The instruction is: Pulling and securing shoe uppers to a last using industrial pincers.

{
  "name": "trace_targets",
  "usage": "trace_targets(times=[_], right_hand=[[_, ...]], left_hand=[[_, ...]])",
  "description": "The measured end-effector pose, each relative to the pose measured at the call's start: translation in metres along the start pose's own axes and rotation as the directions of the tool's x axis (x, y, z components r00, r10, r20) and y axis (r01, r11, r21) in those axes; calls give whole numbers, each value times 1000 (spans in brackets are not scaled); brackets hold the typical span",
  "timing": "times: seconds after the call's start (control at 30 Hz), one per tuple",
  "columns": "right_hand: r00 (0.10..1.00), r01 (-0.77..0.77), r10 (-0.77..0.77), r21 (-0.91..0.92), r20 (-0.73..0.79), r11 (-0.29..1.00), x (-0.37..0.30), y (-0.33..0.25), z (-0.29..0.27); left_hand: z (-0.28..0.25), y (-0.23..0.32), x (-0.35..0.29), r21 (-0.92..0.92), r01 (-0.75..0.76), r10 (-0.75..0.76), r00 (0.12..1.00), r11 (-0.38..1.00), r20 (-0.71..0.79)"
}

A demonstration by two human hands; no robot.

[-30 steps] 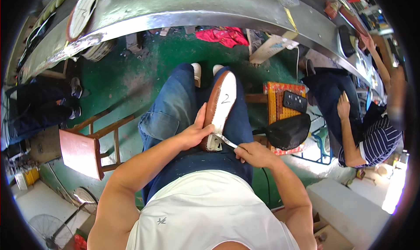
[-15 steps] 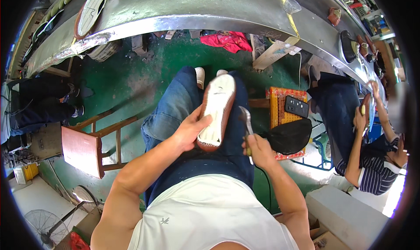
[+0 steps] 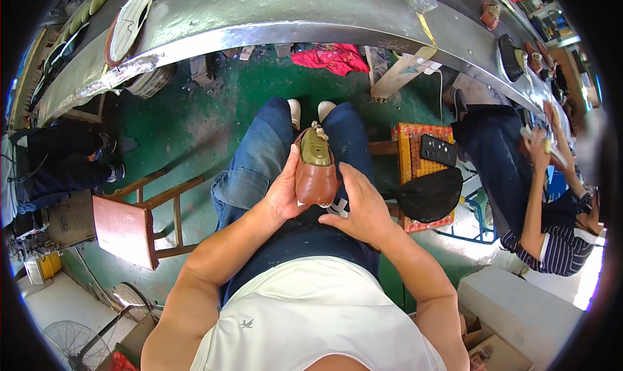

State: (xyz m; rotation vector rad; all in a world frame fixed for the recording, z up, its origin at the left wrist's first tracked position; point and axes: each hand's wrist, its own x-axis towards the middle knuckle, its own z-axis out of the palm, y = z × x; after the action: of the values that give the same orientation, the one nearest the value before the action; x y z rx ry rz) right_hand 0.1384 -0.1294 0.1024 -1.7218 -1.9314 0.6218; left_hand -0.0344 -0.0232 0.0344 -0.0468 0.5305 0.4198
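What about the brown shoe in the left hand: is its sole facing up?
No, the left hand holds the brown shoe with its opening upward and a green form inside.

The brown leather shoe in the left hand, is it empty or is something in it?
Not empty: a smooth, rounded, olive-green block sits in the opening of the brown leather shoe.

Shoe [image 3: 316,186] between left hand [image 3: 283,188] and right hand [image 3: 365,205] above lap [image 3: 318,244], stool [image 3: 123,229] to the left, phone [image 3: 439,150] on seat [image 3: 408,157] to the right, bench [image 3: 292,17] across the front, cup [image 3: 424,1] on it, co-worker [image 3: 551,241] far right.
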Motion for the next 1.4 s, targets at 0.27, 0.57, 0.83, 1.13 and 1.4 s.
trace_targets(times=[0.27, 0.57, 0.83, 1.13, 1.4], right_hand=[[993, 115, -113, 139, -25, 984, 9, 11, 3], [1000, -22, 29, 412, -11, 911, 31, -10, -28], [972, 45, -105, 273, 209, 961, 50, 2, -28], [953, -296, 233, 437, 193, 849, 50, -1, 0], [919, -358, 391, 541, 57, 761, 48, -29, 29]], left_hand=[[1, 5, -9, 103, -45, 42, 999, 994, 33], [20, 1, -14, 477, -47, 135, 979, 877, -151], [-7, 28, 34, 730, -503, 621, 772, 462, 139], [-1, 27, 58, 616, -600, 708, 700, 511, 96], [2, 61, 74, 617, -418, 439, 889, 666, 129]])
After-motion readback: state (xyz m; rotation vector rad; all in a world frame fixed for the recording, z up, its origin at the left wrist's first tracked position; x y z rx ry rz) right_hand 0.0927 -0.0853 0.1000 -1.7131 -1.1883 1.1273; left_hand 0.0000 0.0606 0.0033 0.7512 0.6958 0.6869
